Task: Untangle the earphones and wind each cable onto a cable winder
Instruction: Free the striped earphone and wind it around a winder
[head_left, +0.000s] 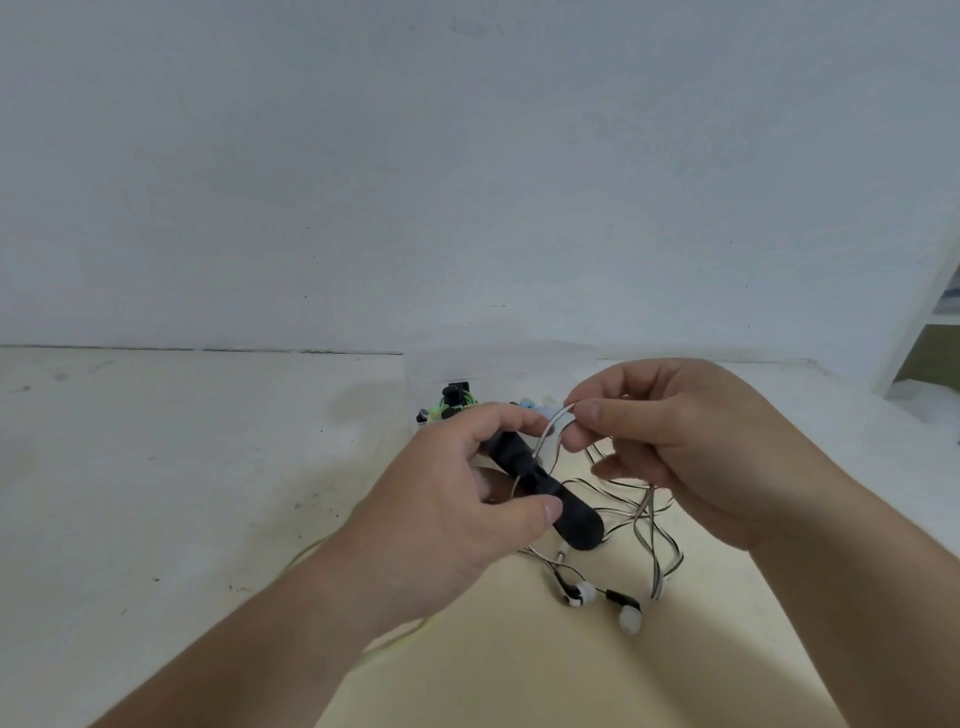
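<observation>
My left hand (457, 499) grips a long black cable winder (545, 493) above the table, thumb on its near side. My right hand (670, 441) pinches a flat black-and-white earphone cable (553, 423) between thumb and forefinger, just above the winder's far end. The rest of that cable (649, 519) hangs in loose loops to the table below my right hand. Its two black-and-white earbuds (602, 600) lie on the table in front of me.
At the back of the pale table (156, 467), a winder wrapped with green cable (452, 402) and bluish items (530, 405) sit near a clear box (498, 369). A thin green cable (311, 545) runs under my left forearm. A white wall stands behind; a shelf (930, 332) at right.
</observation>
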